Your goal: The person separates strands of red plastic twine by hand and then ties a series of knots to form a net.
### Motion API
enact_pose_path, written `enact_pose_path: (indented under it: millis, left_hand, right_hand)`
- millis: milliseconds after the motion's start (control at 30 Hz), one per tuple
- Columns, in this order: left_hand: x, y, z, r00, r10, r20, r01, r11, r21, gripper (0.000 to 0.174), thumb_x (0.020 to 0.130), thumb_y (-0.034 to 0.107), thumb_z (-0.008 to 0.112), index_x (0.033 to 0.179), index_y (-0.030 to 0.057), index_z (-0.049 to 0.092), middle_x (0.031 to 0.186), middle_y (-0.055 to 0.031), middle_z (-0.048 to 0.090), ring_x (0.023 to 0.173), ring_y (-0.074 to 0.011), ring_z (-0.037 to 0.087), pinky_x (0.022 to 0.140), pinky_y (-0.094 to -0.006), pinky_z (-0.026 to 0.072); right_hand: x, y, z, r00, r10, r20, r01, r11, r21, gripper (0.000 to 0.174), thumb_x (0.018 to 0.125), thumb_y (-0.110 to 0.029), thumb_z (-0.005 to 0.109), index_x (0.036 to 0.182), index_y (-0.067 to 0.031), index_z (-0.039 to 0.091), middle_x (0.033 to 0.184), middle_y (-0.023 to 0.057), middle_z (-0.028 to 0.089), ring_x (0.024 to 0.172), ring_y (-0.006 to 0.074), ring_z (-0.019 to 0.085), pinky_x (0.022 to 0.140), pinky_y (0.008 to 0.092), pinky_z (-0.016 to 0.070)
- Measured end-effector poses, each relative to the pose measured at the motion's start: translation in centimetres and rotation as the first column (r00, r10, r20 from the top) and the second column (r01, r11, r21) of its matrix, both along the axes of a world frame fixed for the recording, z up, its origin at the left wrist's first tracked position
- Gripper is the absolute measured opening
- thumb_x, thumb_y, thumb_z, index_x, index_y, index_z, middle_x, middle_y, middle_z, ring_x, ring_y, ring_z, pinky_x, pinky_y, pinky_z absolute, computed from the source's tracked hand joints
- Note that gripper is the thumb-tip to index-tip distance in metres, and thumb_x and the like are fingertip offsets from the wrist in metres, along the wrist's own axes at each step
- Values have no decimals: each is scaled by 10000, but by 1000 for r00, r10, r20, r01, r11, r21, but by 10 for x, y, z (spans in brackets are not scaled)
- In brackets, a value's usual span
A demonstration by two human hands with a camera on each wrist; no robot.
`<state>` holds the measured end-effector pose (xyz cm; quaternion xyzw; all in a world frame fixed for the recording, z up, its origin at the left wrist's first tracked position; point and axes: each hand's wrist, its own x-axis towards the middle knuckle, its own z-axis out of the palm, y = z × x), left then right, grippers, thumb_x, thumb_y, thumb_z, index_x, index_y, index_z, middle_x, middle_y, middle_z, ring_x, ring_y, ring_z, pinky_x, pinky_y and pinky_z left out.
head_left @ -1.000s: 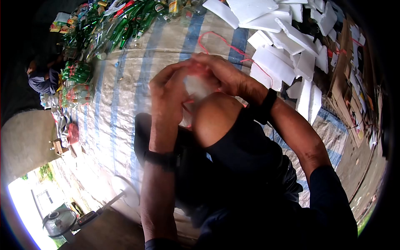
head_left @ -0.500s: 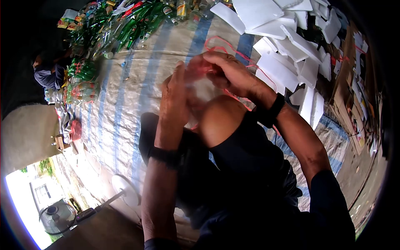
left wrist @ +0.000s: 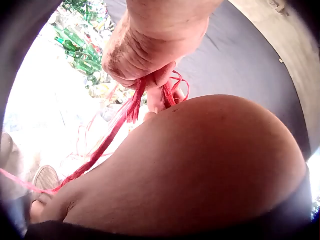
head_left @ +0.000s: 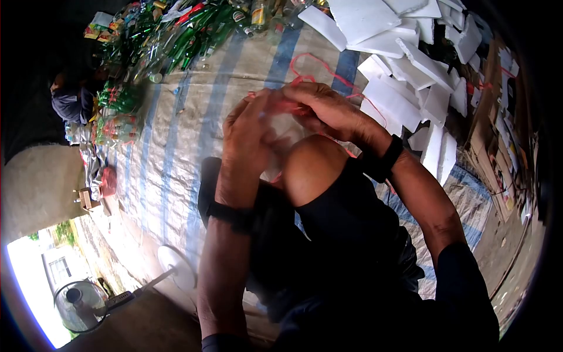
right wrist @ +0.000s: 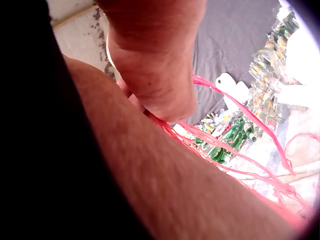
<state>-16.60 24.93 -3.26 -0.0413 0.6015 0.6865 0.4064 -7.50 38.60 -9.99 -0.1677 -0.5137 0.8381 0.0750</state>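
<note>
Both hands meet above the bare knee (head_left: 319,167) in the head view, with red plastic twine between them. Curled fingers of the left hand (head_left: 243,132) grip the twine; in the left wrist view strands of red twine (left wrist: 107,137) come out below this hand and trail over the leg, and a small loop shows beside the fingers. The right hand (head_left: 328,108) holds twine as well, its fingers bent inward. Several strands of the red twine (right wrist: 240,155) run from under the right hand (right wrist: 155,75) down past the leg. Blur covers the fingertips in the head view.
A striped tarp (head_left: 176,152) covers the floor. White foam boards (head_left: 390,97) are piled at the upper right, beside stacked cardboard (head_left: 498,129). Glass bottles (head_left: 199,35) lie heaped at the far left. Another person (head_left: 70,102) sits at the left; a fan (head_left: 82,305) stands lower left.
The hands drew slightly apart half a second ago and are close together again now, still holding the red twine. The head view has shifted a little.
</note>
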Motion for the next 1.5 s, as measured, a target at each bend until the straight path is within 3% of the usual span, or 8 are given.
enact_pose_path:
  millis: [167, 233, 367, 467, 533, 800, 867, 1500]
  left_hand:
    - [-12, -9, -12, 994, -41, -98, 48, 996, 69, 118, 999, 139, 619, 1081, 75, 673, 905, 6, 690, 538, -20, 363, 474, -204, 267]
    - [-19, -11, -14, 985, -106, -133, 130, 975, 182, 120, 997, 132, 621, 1084, 67, 672, 904, 5, 687, 539, -17, 365, 464, -199, 261]
    - [-33, -16, -4, 976, -130, -174, 139, 989, 40, 139, 1002, 126, 609, 1100, 45, 664, 933, -31, 701, 550, -17, 426, 432, -191, 265]
    - [-56, -26, 5, 379, -429, -820, 339, 889, -308, 460, 796, -183, 452, 1202, -61, 630, 1039, -127, 659, 934, -215, 714, 694, -284, 556]
    - [-66, -28, 20, 730, -339, -593, 291, 940, -180, 267, 916, -51, 525, 1146, -17, 658, 1038, -106, 685, 779, -115, 657, 546, -217, 449]
    - [-109, -53, 16, 865, -261, -428, 157, 952, -264, 185, 988, 231, 661, 1075, 69, 644, 963, -72, 717, 493, 3, 389, 401, -182, 239]
    - [-118, -61, 5, 873, -274, -404, 177, 949, -261, 179, 986, 232, 666, 1066, 73, 645, 948, -75, 719, 462, 5, 346, 389, -183, 224]
    - [-207, -144, -140, 985, 101, -142, -120, 983, -136, 169, 1016, 239, 616, 1063, 82, 661, 953, -3, 731, 441, -2, 271, 376, -204, 183]
  right_hand:
    - [-1, 7, 3, 923, 117, -368, 177, 718, 673, 223, 993, -136, 548, 1109, 16, 663, 985, 54, 672, 872, 161, 662, 722, 322, 549]
    - [-2, 5, 2, 997, 24, -70, -35, 986, -162, 213, 979, -188, 592, 1058, -10, 678, 844, 11, 635, 648, 87, 557, 526, 262, 426]
    - [-7, 2, -10, 990, 3, -144, -14, 997, -76, 223, 966, -240, 635, 1013, -26, 676, 673, -27, 498, 488, 46, 368, 430, 238, 228]
    - [-17, 2, -20, 897, -47, -439, 146, 970, 195, 234, 987, -246, 616, 1071, -37, 679, 649, -34, 466, 461, 48, 311, 429, 241, 198]
    - [-13, 14, -7, 983, 139, -118, -134, 990, 44, 359, 882, 49, 537, 1229, -18, 602, 1126, 111, 636, 1040, 201, 621, 902, 333, 505]
    - [-12, 28, -43, 921, 110, -375, 117, 838, 532, 488, 807, 136, 587, 1274, -1, 547, 1181, 123, 623, 1073, 242, 645, 847, 343, 549]
    - [-15, 26, -45, 937, -122, -327, 157, 984, 82, 233, 994, -230, 580, 1077, -30, 667, 877, 40, 608, 501, 53, 360, 440, 220, 259]
    - [-32, 144, -110, 965, -211, 152, 253, 897, -361, 194, 966, -270, 653, 1021, -85, 670, 726, -57, 554, 441, 46, 344, 389, 212, 245]
